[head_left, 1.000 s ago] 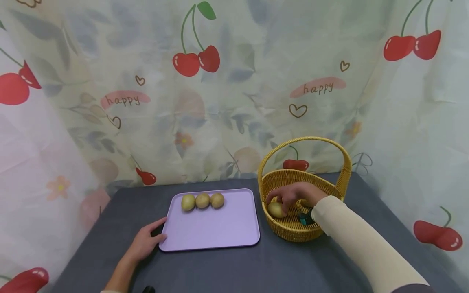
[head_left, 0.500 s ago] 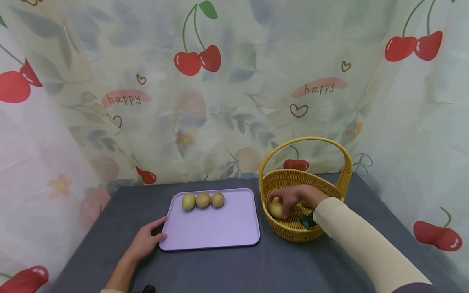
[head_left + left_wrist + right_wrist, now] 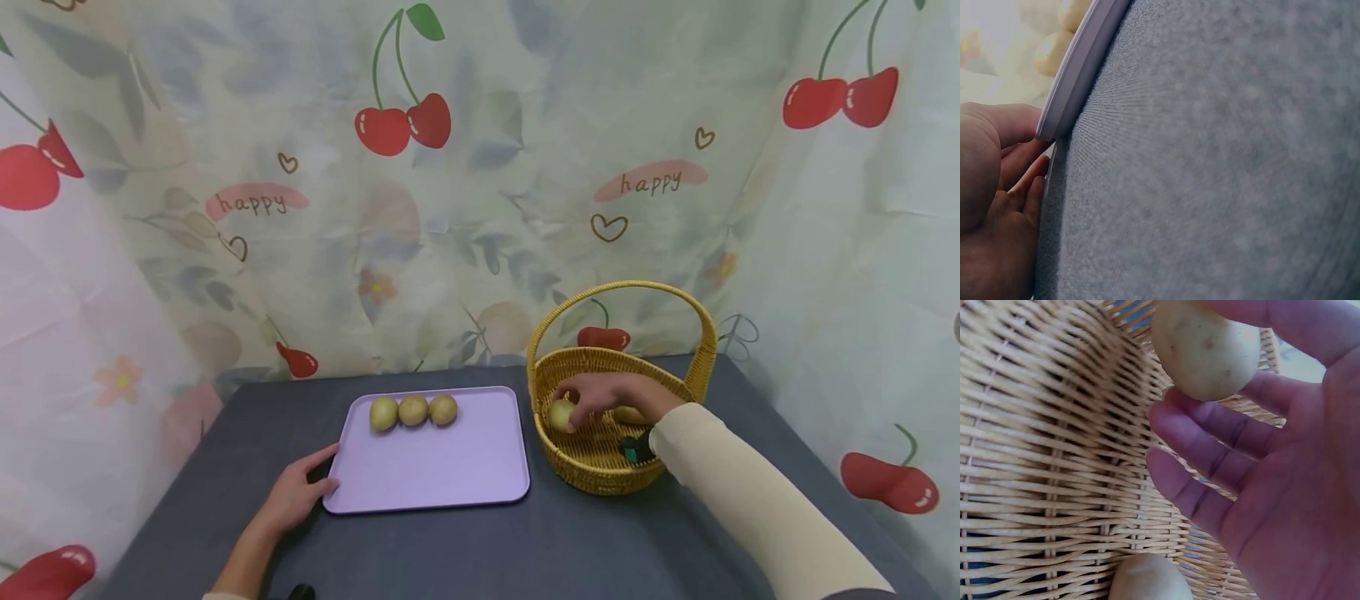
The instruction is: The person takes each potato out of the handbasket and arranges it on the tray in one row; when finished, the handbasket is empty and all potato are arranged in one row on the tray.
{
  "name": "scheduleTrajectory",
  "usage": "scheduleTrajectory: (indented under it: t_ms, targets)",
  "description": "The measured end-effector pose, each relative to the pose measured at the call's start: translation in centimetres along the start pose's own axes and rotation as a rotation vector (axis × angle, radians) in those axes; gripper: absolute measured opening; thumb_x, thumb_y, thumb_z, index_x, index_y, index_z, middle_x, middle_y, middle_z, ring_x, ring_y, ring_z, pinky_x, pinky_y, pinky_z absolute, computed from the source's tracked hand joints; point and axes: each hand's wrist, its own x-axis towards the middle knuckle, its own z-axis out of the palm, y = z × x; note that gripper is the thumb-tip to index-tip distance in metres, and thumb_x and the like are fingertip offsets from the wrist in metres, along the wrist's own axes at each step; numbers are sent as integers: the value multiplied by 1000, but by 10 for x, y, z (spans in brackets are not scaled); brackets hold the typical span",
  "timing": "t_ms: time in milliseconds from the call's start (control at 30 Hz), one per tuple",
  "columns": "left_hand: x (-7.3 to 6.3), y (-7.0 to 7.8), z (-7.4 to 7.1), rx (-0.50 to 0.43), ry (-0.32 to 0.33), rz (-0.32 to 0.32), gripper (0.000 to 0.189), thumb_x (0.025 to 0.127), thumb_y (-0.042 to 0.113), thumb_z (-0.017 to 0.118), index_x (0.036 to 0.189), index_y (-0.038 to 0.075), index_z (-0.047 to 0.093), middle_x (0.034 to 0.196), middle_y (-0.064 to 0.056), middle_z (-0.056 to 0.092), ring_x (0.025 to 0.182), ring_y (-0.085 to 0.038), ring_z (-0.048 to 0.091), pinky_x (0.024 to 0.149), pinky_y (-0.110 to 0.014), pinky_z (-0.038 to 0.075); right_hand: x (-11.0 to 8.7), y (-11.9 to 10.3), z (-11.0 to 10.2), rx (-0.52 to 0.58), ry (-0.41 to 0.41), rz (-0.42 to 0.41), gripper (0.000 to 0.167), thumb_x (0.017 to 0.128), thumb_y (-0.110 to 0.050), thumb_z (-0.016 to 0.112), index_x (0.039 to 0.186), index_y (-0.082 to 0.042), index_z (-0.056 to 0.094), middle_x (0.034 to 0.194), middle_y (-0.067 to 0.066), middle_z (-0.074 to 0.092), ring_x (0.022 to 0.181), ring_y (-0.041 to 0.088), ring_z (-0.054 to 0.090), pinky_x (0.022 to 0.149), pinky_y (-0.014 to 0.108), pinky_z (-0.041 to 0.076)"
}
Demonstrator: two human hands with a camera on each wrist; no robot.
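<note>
My right hand [image 3: 603,393] pinches a pale yellow potato [image 3: 561,416] between thumb and fingers, inside the left part of a wicker basket [image 3: 592,482]. In the right wrist view this potato [image 3: 1207,353] shows a few brown specks, and the other fingers spread loosely below it. Another potato [image 3: 628,415] lies in the basket, partly hidden by the wrist. My left hand [image 3: 291,493] rests with straight fingers and thumb against the left edge of a lilac tray [image 3: 442,475]. Three potatoes [image 3: 413,410] sit in a row along the tray's back left.
A tall arched handle [image 3: 626,285] spans the basket. A dark grey cloth [image 3: 450,550] covers the table. Behind and beside it hang curtains [image 3: 480,192] printed with cherries. A small black object [image 3: 302,592] shows at the front edge near the left forearm.
My right hand has lifted the potato slightly within the basket, toward its back left wall. More of the other potato now shows. The left hand and tray stay in place.
</note>
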Motion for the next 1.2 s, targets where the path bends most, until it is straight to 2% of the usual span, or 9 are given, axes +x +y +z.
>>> scheduleTrajectory:
  t_ms: [200, 333, 467, 633, 833, 1067, 1200]
  targets:
    - [0, 1, -1, 1, -5, -8, 57, 92, 13, 64, 145, 4, 45, 148, -25, 38, 137, -47, 29, 109, -63, 20, -8, -4, -6, 49, 67, -77, 54, 76, -26, 78, 121, -6, 54, 102, 11, 54, 86, 23, 56, 77, 51, 53]
    - [1, -1, 0, -3, -7, -8, 57, 92, 12, 64, 145, 5, 45, 148, -24, 39, 137, -46, 29, 109, -62, 20, -19, -12, -9, 36, 92, -139, 57, 78, -28, 77, 124, -5, 53, 102, 9, 56, 82, 23, 57, 75, 54, 53]
    - [1, -2, 0, 2, -8, 5, 57, 92, 13, 64, 145, 4, 45, 147, -25, 40, 136, -47, 30, 109, -62, 21, -28, -19, -10, -26, 126, -194, 60, 78, -33, 76, 126, -6, 53, 105, 6, 57, 84, 20, 56, 75, 47, 53]
    - [1, -1, -1, 2, -12, -1, 57, 91, 12, 64, 145, 4, 45, 147, -24, 40, 137, -46, 31, 109, -62, 21, -40, -29, -6, -61, 138, -270, 58, 77, -35, 76, 124, -9, 55, 107, 3, 57, 95, 20, 53, 81, 37, 47]
    - [-1, 1, -2, 5, -15, 11, 57, 92, 14, 64, 144, 3, 45, 147, -25, 40, 136, -47, 31, 108, -63, 21, -50, -43, 3, -34, 115, -336, 57, 77, -35, 77, 123, -11, 55, 107, 1, 58, 96, 20, 53, 81, 37, 46]
    - [-1, -1, -2, 8, -4, 35, 56, 92, 12, 64, 144, 2, 46, 146, -26, 41, 135, -46, 32, 108, -62, 22, -50, -64, 17, -42, 72, -397, 55, 77, -33, 77, 123, -13, 54, 105, -1, 60, 94, 17, 56, 80, 32, 48]
    - [0, -2, -2, 8, -5, 42, 56, 91, 12, 65, 143, 2, 46, 146, -26, 41, 135, -47, 33, 108, -62, 23, -48, -76, 26, -75, 93, -408, 54, 76, -35, 78, 122, -16, 55, 102, -4, 60, 92, 15, 56, 79, 32, 49]
